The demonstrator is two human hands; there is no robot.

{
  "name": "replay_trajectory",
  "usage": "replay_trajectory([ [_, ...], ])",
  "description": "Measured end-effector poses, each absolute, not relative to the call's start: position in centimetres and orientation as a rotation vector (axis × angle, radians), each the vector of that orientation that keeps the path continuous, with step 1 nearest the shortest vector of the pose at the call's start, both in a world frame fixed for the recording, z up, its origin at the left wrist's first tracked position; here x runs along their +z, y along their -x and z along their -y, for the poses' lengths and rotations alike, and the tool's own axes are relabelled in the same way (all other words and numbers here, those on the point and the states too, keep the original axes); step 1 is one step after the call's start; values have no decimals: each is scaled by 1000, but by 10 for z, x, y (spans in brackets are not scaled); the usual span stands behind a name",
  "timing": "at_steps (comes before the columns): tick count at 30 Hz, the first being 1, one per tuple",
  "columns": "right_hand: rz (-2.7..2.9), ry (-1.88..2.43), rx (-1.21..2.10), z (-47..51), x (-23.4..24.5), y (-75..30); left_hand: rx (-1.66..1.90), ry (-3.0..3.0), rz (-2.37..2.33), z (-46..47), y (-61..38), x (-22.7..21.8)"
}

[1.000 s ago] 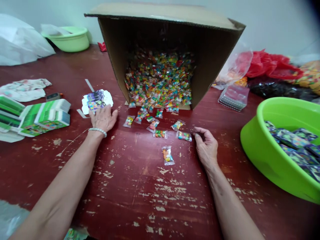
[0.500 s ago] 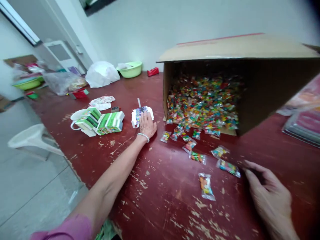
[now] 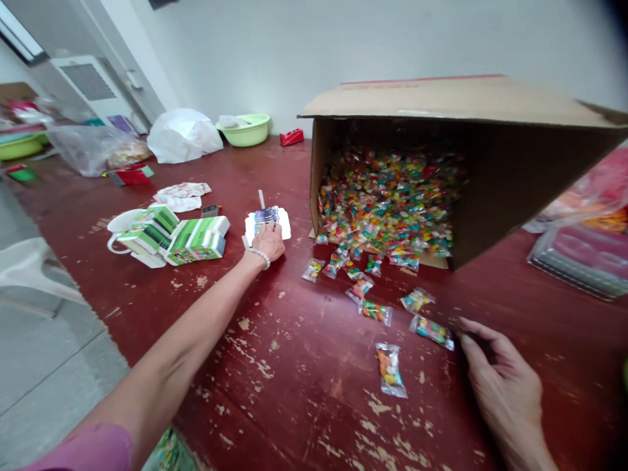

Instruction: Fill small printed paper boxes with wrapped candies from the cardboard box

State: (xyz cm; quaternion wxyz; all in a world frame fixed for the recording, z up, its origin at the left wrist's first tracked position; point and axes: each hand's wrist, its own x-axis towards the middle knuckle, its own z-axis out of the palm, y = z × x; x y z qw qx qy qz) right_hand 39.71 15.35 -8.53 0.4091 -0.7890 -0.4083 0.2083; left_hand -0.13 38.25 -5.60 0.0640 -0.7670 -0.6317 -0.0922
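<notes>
Left hand: the left hand lies fingers-down on a stack of flat, white-edged printed cardboard cutouts, pressing or pinching the near edge; whether it has closed on a sheet I cannot tell.
Right hand: the right hand rests on the worn dark-red wooden table, loosely curled and holding nothing, its fingertips just beside a small clear packet of coloured sweets.
Cutouts: thin card, judged light and bendable; the sheets likely slide on one another, so lifting one by an edge or corner with thumb and finger seems best.
Sweet packets: small clear plastic, probably light, slick and crinkly; a pinch at the sealed end should hold. More lie loose near a second packet.
Source: a large brown cardboard box tipped on its side, packets spilling from its mouth.
Nearby: green-and-white folded small boxes left of the cutouts.
</notes>
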Motion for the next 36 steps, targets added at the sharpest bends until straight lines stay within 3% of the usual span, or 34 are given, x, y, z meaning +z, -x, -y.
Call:
replay_trajectory([
  [9, 972, 1977, 567, -154, -80, -394, -344, 2792, 1480, -321, -73, -61],
  [13, 958, 1955, 580, -154, -80, -394, -340, 2884, 1532, -303, -84, -67],
  [22, 1005, 1973, 555, -154, -83, -396, -814, 2939, 1881, -302, -74, -56],
  [32, 999, 1923, 569, -156, -83, -395, -392, 2905, 1632, -311, -76, -40],
  [36, 1019, 1926, 575, -156, -86, -396, -420, 2791, 1404, -321, -103, -36],
])
